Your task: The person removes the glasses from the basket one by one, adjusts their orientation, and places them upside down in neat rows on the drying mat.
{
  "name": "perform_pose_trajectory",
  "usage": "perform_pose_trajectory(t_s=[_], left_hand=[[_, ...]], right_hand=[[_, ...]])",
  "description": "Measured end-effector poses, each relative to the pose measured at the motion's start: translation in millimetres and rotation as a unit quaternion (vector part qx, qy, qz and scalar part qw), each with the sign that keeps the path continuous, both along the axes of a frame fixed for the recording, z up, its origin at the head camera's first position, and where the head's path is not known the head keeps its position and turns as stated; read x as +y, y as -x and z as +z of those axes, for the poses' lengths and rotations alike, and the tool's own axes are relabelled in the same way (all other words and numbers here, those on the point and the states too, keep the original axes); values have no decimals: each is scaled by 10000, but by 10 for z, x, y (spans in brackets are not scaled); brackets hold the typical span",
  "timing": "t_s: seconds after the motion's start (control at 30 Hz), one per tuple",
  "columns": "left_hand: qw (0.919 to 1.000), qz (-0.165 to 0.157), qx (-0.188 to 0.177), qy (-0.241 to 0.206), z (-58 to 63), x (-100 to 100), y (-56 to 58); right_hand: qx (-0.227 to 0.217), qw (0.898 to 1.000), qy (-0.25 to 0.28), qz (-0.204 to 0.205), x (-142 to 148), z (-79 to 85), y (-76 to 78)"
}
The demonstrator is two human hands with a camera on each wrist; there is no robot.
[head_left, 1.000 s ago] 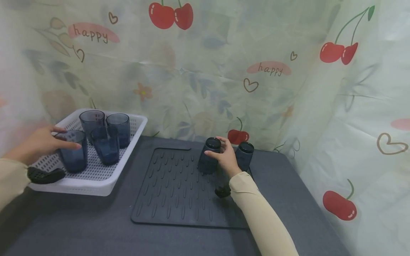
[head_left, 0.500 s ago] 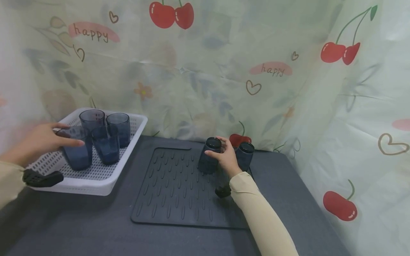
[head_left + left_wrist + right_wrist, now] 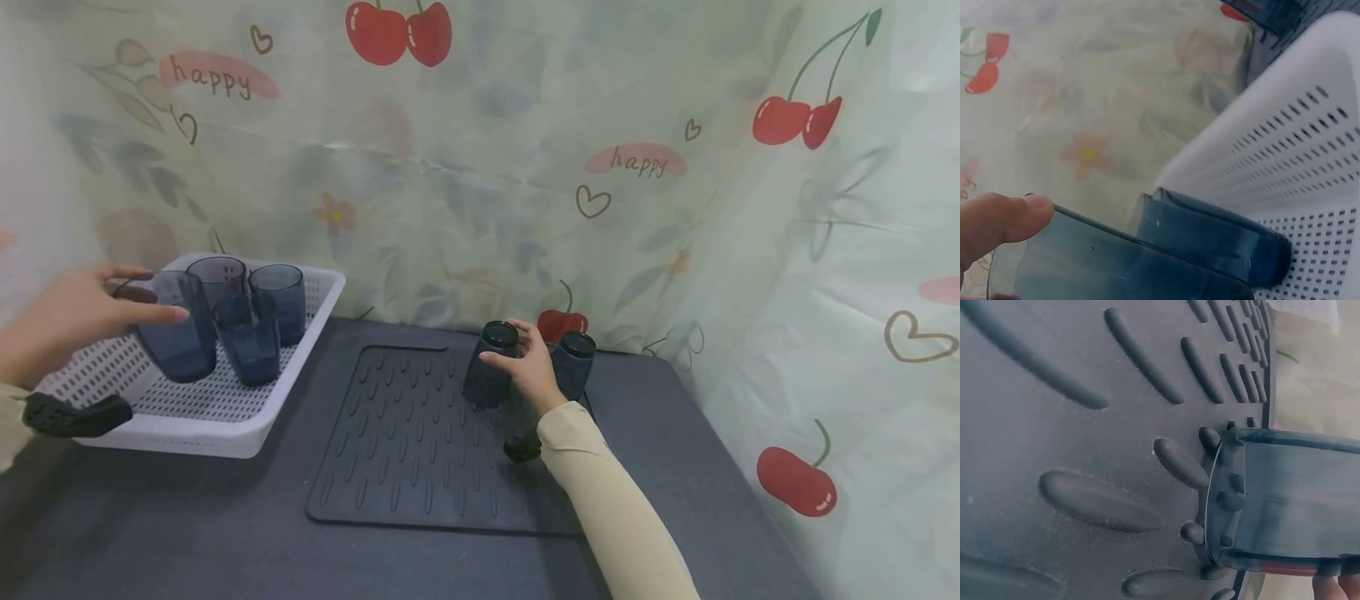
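My left hand (image 3: 63, 321) grips a blue tinted drinking glass (image 3: 183, 346) near its rim, thumb and fingers on either side. The glass is tilted, mouth up, over the white perforated basket (image 3: 187, 435). Several similar glasses stand upright in the basket; one glass (image 3: 1210, 240) shows behind the held one in the left wrist view. On the dark ridged drying mat (image 3: 405, 492), my right hand (image 3: 536, 375) holds an upside-down glass (image 3: 483, 385) between thumb and fingers. Its rim is down at the ridges in the right wrist view.
A second upside-down glass (image 3: 574, 365) stands just right of the right hand, partly hidden by it. The dark tabletop (image 3: 247, 525) ends at a patterned curtain (image 3: 465, 200) behind. Black wrist straps (image 3: 78, 417) are on both wrists.
My left hand has lifted its glass from the basket floor and tilted it, lately shifting slightly left and up. The right hand and its glass stay in place.
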State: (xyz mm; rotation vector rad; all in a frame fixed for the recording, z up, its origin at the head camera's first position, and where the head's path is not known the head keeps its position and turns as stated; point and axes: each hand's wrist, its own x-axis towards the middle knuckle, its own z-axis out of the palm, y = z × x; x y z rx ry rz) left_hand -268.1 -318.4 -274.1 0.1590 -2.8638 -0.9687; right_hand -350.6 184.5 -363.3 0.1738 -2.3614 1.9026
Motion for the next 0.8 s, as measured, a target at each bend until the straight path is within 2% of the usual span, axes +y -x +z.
perform_pose_trajectory(t_s=[0.17,0.5,0.8], left_hand=[[9998,27,161,-62,57,59,-72],[9988,70,352,-331,165,191,-215],[9964,48,574,-617,200,244,-263]], right_hand=[[95,9999,-50,-59,1,-48,43],[23,10000,-32,-49,1,-17,33],[-87,10000,36,11,6,17,14]])
